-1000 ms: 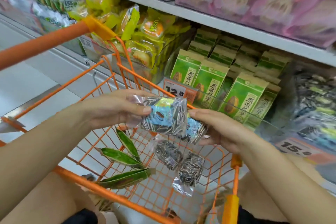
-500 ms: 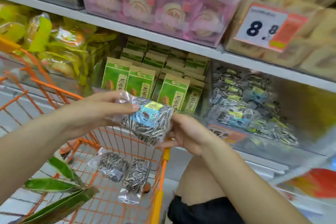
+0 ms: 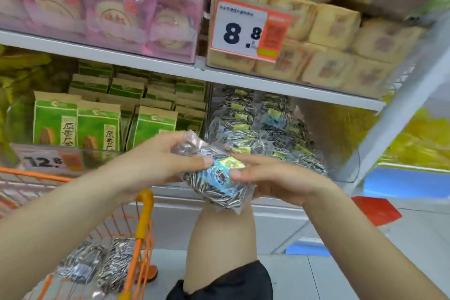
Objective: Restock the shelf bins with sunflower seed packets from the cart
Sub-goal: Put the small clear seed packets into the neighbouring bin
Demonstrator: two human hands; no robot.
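My left hand (image 3: pixel 158 161) and my right hand (image 3: pixel 272 180) both grip a bunch of clear sunflower seed packets (image 3: pixel 216 185) with a blue and yellow label, held in front of the lower shelf. Just behind them, a clear bin (image 3: pixel 341 158) on that shelf holds a heap of the same seed packets (image 3: pixel 258 129). The orange wire cart (image 3: pixel 143 221) stands at the lower left, and two more seed packets (image 3: pixel 97 263) lie in its basket.
Green and tan paper bags (image 3: pixel 97 126) fill the bin to the left, behind a 12.8 price tag (image 3: pixel 46 161). The upper shelf carries pink packs (image 3: pixel 117 10) and tan packs (image 3: pixel 336 39) with an 8.8 tag (image 3: pixel 246 29). My bare knee (image 3: pixel 219 238) is below the hands.
The view has swung right, from the cart to the shelf. Both hands have carried the seed packets up and rightward to the front of the seed bin.
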